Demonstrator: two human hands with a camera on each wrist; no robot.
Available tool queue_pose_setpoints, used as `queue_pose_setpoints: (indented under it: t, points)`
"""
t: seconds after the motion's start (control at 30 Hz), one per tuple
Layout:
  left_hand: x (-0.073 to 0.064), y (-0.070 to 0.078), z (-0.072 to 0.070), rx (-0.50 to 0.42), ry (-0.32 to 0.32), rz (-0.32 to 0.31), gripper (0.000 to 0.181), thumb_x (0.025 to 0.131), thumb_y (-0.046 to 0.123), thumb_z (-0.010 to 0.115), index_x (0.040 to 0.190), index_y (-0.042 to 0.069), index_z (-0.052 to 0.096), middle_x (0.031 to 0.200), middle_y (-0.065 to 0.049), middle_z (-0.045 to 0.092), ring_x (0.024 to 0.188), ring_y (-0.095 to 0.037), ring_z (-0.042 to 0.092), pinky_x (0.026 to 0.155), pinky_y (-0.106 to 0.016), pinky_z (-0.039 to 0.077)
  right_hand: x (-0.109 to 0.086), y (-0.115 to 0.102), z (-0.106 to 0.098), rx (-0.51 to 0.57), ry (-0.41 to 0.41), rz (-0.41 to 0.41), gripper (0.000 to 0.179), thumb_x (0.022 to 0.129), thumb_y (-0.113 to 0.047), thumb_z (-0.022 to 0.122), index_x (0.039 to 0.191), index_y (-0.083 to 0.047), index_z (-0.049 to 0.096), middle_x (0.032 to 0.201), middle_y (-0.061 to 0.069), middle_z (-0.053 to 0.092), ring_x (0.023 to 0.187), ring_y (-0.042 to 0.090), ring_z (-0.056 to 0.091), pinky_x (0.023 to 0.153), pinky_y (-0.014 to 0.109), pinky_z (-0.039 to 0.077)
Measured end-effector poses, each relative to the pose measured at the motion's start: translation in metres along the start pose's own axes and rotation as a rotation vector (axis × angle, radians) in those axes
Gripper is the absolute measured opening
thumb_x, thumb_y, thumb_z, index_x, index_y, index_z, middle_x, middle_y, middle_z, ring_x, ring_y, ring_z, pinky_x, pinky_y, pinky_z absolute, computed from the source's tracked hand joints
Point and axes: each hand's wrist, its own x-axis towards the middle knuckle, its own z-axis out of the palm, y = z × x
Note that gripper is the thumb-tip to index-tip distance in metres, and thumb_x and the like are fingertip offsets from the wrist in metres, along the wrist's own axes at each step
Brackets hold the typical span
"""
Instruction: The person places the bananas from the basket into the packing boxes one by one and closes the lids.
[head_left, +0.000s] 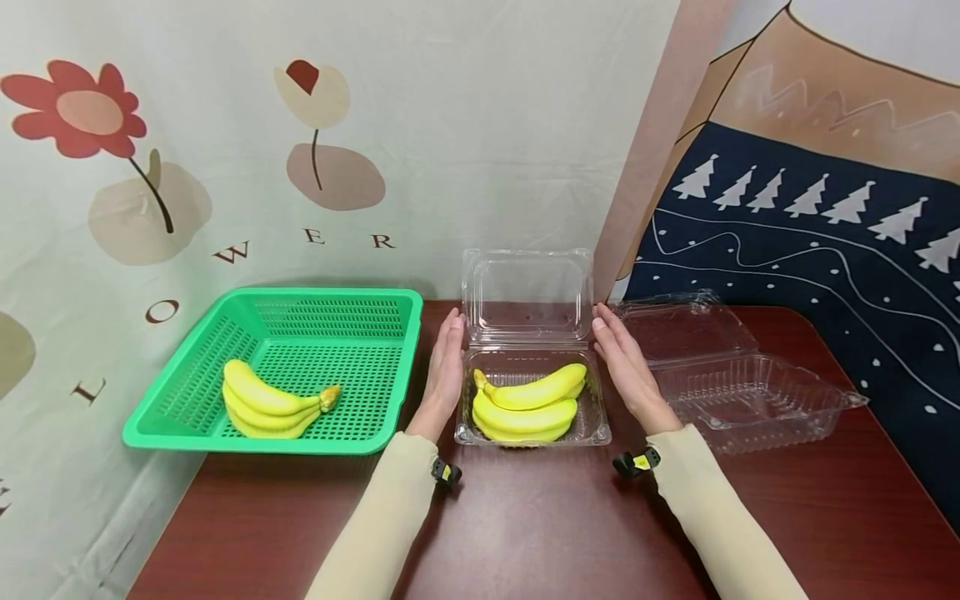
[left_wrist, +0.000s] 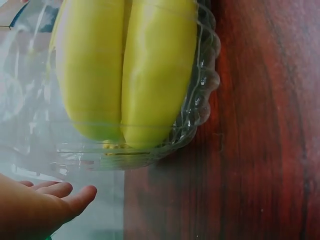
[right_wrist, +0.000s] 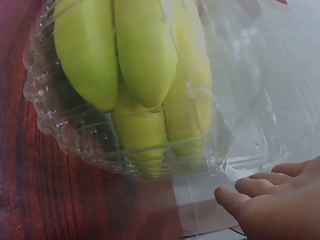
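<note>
A clear plastic clamshell box (head_left: 489,437) stands on the table with its lid (head_left: 528,292) raised upright at the back. Yellow bananas (head_left: 525,408) lie inside its base, and their sides show through the clear wall in both wrist views. My left hand (head_left: 447,362) is at the box's left side, fingers straight and pointing forward near the hinge. On the other side my right hand (head_left: 626,367) mirrors it, fingers extended along the box's right edge. Neither hand grips anything. In the left wrist view the left fingers (left_wrist: 75,200) are extended just beside the plastic.
To the left, a green plastic basket (head_left: 411,367) holds another bunch of bananas (head_left: 273,404). A second clear clamshell box (head_left: 757,400) stands open at the right, its lid (head_left: 682,329) leaning back. Printed cloths (head_left: 480,125) hang behind the dark red wooden table (head_left: 525,525).
</note>
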Motion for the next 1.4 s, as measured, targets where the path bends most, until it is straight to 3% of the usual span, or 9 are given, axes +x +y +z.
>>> queue_pose_setpoints:
  t: [0.83,1.4]
  points:
    - [-0.018,0.01,-0.003,0.027,0.004,0.048,0.065,0.11,0.045,0.03,0.163,0.007,0.028,0.164,-0.014,0.038,0.152,-0.027,0.032,0.123,-0.047,0.026,-0.022,-0.008,-0.002,-0.006,-0.009,-0.027,0.065,0.112,-0.038,0.036,0.166,-0.006,0.019,0.171,0.01,0.022,0.157,0.024,0.021,0.124,0.046,0.022]
    - [-0.031,0.015,-0.008,0.036,0.0,0.068,0.063,0.111,0.043,0.028,0.163,0.007,0.03,0.163,-0.015,0.04,0.151,-0.03,0.035,0.123,-0.049,0.025,-0.036,-0.007,-0.003,0.004,-0.056,-0.061,0.067,0.113,-0.044,0.028,0.165,-0.004,0.018,0.17,0.015,0.021,0.157,0.03,0.019,0.124,0.052,0.019]
